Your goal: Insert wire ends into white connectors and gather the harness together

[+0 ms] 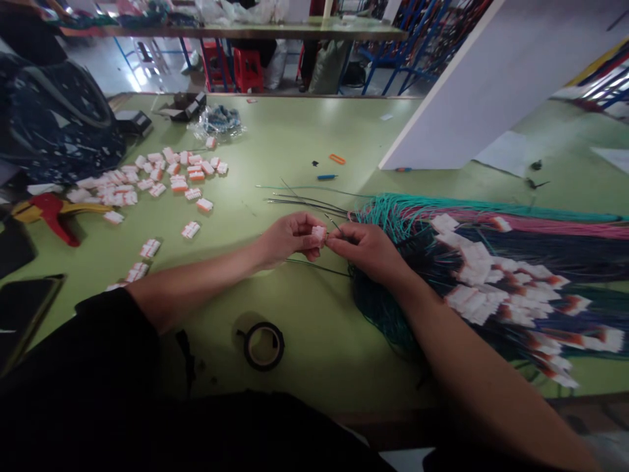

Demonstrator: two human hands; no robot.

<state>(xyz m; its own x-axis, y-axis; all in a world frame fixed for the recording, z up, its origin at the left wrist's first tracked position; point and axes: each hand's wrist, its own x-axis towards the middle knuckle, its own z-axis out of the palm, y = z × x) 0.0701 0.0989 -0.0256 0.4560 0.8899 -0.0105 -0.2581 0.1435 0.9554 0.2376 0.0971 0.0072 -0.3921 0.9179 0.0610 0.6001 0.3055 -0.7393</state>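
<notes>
Between the thumb and fingers of my left hand (289, 239) is a small white connector housing (318, 234). My right hand (366, 248) is closed in a pinch on a thin dark wire (334, 224), its fingertips right against the housing's right side. Whether a wire end sits inside the housing is too small to tell. Beside and under my right hand lies a thick bundle of green, pink and dark wires (393, 206). Several loose wire ends (295, 198) stick out to the left, just beyond my hands.
Loose white-and-orange connectors (179, 178) lie at the left, near a red-and-yellow tool (59, 213). A roll of black tape (264, 345) is close to me. Wired connectors (481, 275) pile on the right. A white panel (457, 85) slants up behind. A blue tool (327, 177) lies ahead.
</notes>
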